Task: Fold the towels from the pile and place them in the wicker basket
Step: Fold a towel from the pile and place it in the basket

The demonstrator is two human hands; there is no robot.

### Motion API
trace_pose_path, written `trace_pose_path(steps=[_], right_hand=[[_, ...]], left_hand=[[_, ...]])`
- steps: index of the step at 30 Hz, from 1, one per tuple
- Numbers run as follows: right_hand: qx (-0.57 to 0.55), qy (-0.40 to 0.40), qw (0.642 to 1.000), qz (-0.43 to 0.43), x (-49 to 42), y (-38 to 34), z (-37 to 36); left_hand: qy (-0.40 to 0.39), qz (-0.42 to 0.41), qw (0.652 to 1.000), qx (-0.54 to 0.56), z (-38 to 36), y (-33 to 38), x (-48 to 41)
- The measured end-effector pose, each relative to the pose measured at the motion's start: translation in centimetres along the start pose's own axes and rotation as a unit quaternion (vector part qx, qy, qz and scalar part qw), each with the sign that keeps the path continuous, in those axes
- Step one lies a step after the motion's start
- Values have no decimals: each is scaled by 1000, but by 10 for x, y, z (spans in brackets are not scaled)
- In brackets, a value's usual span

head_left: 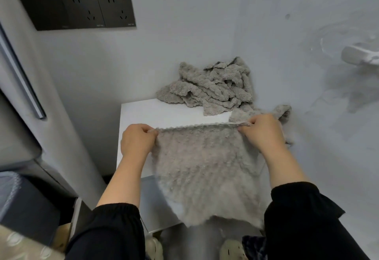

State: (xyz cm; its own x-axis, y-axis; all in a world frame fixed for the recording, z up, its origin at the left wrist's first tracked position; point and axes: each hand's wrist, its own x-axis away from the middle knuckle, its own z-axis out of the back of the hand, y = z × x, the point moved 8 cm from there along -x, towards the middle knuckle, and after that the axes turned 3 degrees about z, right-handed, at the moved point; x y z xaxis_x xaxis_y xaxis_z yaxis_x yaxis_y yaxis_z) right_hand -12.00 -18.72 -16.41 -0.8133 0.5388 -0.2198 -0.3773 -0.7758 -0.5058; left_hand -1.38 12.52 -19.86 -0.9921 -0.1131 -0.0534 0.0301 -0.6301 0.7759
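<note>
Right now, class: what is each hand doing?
Left hand: pinching the grey towel's top left corner.
Right hand: pinching its top right corner.

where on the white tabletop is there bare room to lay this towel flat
Bare patch: the left and middle of the white tabletop, bordered by its left edge, the towel pile at the back right and the held towel in front. That corner is crowded, the pile spilling toward the right hand.
</note>
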Motion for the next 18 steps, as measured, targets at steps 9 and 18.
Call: trace_pose_path(steps=[9,18], right_hand=[[-69,-98,986,-113,-11,24,-29],[-403,-50,909,-98,-27,-4,-50]], left_hand=[[-54,114,933,338,-15,-10,-10],[-43,54,882,466,-24,5,-23]])
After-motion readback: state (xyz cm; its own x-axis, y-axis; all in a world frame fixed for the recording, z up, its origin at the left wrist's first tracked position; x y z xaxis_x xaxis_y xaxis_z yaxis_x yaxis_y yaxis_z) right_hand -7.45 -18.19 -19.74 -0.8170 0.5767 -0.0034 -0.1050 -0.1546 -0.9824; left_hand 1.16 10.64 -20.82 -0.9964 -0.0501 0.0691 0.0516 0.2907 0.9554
